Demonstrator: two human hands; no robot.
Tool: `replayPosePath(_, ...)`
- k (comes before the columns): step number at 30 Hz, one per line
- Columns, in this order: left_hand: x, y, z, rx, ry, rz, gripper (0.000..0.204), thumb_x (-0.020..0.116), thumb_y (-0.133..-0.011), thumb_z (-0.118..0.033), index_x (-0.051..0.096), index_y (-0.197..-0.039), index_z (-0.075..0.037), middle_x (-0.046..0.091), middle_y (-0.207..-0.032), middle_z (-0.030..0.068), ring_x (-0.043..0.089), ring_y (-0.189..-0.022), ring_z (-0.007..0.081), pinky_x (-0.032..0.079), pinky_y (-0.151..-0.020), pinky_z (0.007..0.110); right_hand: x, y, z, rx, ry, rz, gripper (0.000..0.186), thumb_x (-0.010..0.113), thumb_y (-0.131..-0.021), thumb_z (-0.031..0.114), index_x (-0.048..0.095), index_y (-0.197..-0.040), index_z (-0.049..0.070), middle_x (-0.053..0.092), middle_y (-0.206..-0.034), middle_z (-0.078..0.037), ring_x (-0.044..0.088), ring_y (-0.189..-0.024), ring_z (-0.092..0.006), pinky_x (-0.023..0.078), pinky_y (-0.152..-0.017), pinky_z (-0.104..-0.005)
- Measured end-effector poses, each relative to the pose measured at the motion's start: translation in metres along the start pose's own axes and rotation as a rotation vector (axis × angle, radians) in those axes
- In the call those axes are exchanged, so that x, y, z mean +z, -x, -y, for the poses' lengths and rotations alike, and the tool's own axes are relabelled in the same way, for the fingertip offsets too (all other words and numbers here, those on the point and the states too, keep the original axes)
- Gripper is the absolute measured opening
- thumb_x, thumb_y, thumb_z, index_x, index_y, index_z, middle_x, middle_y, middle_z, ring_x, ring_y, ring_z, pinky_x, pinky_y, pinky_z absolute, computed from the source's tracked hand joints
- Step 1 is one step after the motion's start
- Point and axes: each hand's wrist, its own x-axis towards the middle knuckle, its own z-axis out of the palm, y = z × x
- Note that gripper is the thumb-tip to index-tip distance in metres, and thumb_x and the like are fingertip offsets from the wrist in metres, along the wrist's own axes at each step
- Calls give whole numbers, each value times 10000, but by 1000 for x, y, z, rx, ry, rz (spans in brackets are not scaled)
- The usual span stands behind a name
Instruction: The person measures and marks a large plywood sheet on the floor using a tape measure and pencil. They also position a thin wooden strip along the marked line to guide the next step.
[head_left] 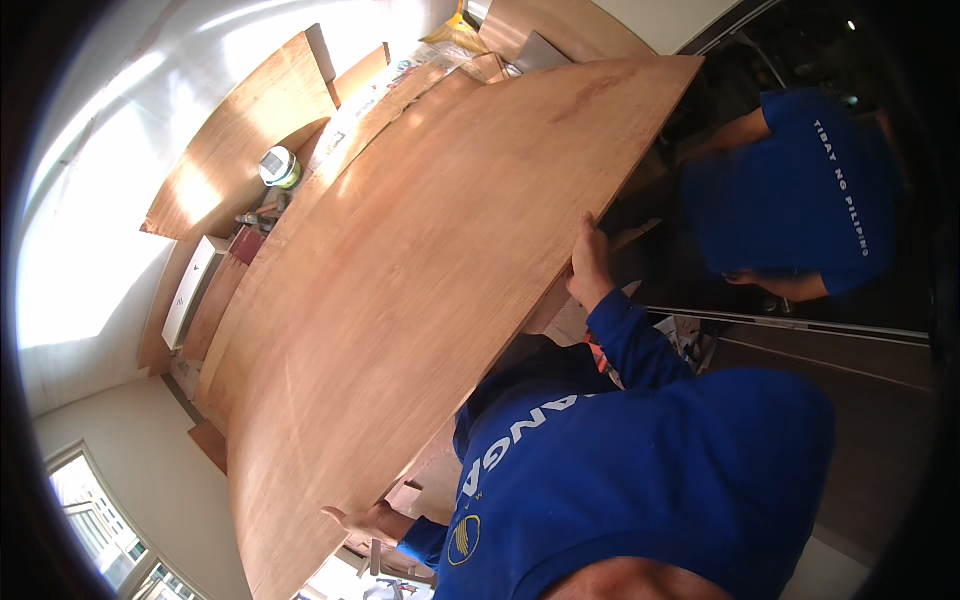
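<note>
A large reddish-brown plywood sheet [420, 270] fills the middle of the view, tilted from upper right down to lower left. My right hand [590, 265], coming out of a blue hoodie sleeve, grips the sheet's right-hand edge with the fingers laid over the top face. My left hand [362, 520] holds the same edge near the sheet's lower corner, palm turned up beneath it. My blue hoodie fills the lower right.
Another person in a blue T-shirt [800, 190] bends down at the upper right, past the sheet's far corner. More plywood boards [250, 130] lie at the upper left beside a white and green can [280, 167] and a white box [190, 290]. A window [100, 520] is at the lower left.
</note>
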Motion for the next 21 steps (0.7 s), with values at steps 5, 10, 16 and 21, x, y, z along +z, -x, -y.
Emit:
replayPosePath(5, -3, 7, 5, -12, 122, 168, 723, 606, -936, -492, 430, -1445, -8, 475, -1459, 216, 497, -1289, 423, 455, -1020, 598, -20, -20, -31, -149, -2, -98, 553, 401, -1062, 444, 476, -1338, -29, 575, -1285, -163, 596, -1167, -271, 517, -956, -398)
replayPosePath(10, -29, -11, 11, -146, 284, 97, 607, 528, -936, -422, 473, -1423, -64, 525, -1417, 175, 516, -1266, 400, 439, -1038, 581, -42, -39, -64, -128, -18, -66, 612, 340, -1080, 405, 384, -1424, -99, 467, -1455, -215, 545, -1259, -302, 479, -1037, -413)
replayPosePath(16, -66, -10, 35, -324, 241, 144, 614, 538, -959, -424, 432, -1422, -37, 505, -1410, 168, 490, -1285, 368, 426, -1054, 532, -90, -57, -95, -105, 57, -164, 635, 338, -1073, 430, 379, -1434, -90, 480, -1455, -194, 529, -1280, -348, 467, -1064, -464)
replayPosePath(21, -79, -12, 53, -328, 269, 124, 621, 553, -983, -448, 422, -1431, -38, 506, -1410, 167, 495, -1281, 355, 427, -1062, 512, -114, -47, -111, -167, 310, -364, 676, 354, -1062, 462, 347, -1442, -97, 454, -1456, -234, 552, -1246, -376, 483, -1040, -487)
